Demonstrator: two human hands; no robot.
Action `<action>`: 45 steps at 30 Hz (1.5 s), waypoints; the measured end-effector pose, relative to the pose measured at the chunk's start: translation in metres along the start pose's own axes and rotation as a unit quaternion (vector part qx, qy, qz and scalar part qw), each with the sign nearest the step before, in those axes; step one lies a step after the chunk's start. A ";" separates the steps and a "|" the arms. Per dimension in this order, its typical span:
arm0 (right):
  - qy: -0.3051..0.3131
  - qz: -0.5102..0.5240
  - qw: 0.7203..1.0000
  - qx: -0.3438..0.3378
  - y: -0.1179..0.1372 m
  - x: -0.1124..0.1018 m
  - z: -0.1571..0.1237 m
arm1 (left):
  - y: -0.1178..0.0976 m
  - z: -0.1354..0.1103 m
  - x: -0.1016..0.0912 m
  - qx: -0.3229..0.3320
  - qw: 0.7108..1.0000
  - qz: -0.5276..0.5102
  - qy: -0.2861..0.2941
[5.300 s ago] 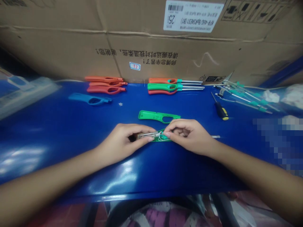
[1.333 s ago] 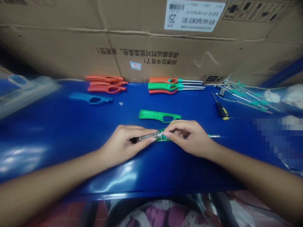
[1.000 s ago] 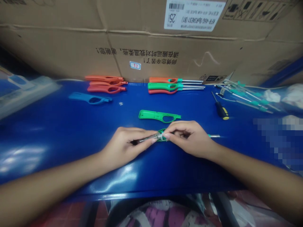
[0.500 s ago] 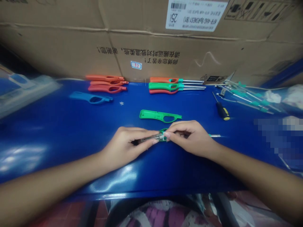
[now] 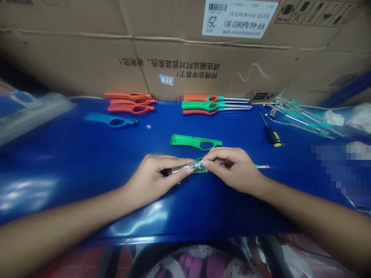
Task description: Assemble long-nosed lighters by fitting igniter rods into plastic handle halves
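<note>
One small, clear, shiny tube [image 5: 182, 168] is in the left hand [image 5: 153, 172], pinched between thumb and fingers. Its long side points toward the right hand [image 5: 233, 166], whose fingertips are pinched by its tip; I cannot tell on what. Partly under the right hand is a hollow green plastic shell [image 5: 198, 159]. Past both hands, a brown cardboard box [image 5: 87, 50] has a white label [image 5: 240, 17] saying, upside down, "KFR-46G/BpR3AES1 (B1)".

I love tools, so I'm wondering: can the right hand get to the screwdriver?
Probably yes: nothing seems to lie between the right hand and the screwdriver, though that hand looks busy near the tip of the clear tube.
</note>
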State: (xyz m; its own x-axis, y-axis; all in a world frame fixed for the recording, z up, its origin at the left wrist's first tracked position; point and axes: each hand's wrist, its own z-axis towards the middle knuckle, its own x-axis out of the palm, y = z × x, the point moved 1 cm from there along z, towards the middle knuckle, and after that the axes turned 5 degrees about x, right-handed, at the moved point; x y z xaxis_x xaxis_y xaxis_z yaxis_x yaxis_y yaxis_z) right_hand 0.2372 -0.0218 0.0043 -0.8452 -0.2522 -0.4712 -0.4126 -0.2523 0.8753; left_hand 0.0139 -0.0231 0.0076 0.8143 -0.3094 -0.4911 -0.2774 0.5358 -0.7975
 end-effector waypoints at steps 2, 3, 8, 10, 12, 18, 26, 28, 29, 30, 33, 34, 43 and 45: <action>-0.004 -0.006 1.000 -0.003 -0.001 0.001 0.000 | 0.001 -0.001 0.000 0.006 1.000 0.005 0.006; -0.005 -0.008 1.000 -0.003 -0.001 0.001 0.000 | 0.001 -0.001 0.000 0.011 1.000 0.007 0.010; -0.010 -0.017 1.000 -0.020 -0.002 0.002 0.000 | 0.003 -0.003 0.002 0.020 1.000 0.008 0.013; -0.013 -0.024 0.999 -0.040 -0.002 0.002 0.000 | 0.003 -0.002 0.002 0.013 1.000 0.010 0.011; -0.011 -0.034 0.997 -0.061 0.000 0.001 0.000 | 0.003 -0.001 0.001 0.008 1.000 0.014 0.012; -0.037 -0.095 0.989 -0.109 0.003 -0.008 0.001 | 0.002 0.002 -0.012 0.026 0.997 0.042 0.063; -0.016 -0.157 0.974 -0.161 0.002 -0.015 -0.001 | 0.005 0.005 -0.020 0.040 0.986 0.108 0.123; -0.004 -0.169 0.970 -0.174 0.002 -0.014 -0.001 | 0.005 0.006 -0.020 0.048 0.985 0.119 0.119; 0.001 -0.178 0.967 -0.180 0.001 -0.014 -0.001 | 0.005 0.006 -0.020 0.047 0.984 0.124 0.117; 0.007 -0.189 0.965 -0.184 0.000 -0.014 0.000 | 0.004 0.006 -0.020 0.044 0.984 0.126 0.116; 0.032 -0.237 0.954 -0.182 -0.001 -0.015 0.001 | 0.003 0.005 -0.021 0.025 0.985 0.125 0.117; 0.042 -0.254 0.950 -0.179 -0.001 -0.015 0.001 | 0.002 0.005 -0.022 0.020 0.985 0.124 0.117; 0.106 -0.334 0.917 -0.192 -0.001 -0.016 -0.002 | -0.001 0.006 -0.027 0.017 0.983 0.135 0.119; 0.106 -0.337 0.916 -0.189 -0.002 -0.015 -0.001 | 0.001 0.007 -0.026 0.007 0.984 0.131 0.123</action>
State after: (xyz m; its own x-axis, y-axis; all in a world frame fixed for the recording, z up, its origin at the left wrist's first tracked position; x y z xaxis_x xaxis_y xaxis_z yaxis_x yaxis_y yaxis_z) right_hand 0.2515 -0.0188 0.0093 -0.3390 -0.0860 -0.9368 -0.6362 -0.7127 0.2956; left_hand -0.0045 -0.0092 0.0218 0.5677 -0.3385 -0.7504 -0.4523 0.6334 -0.6279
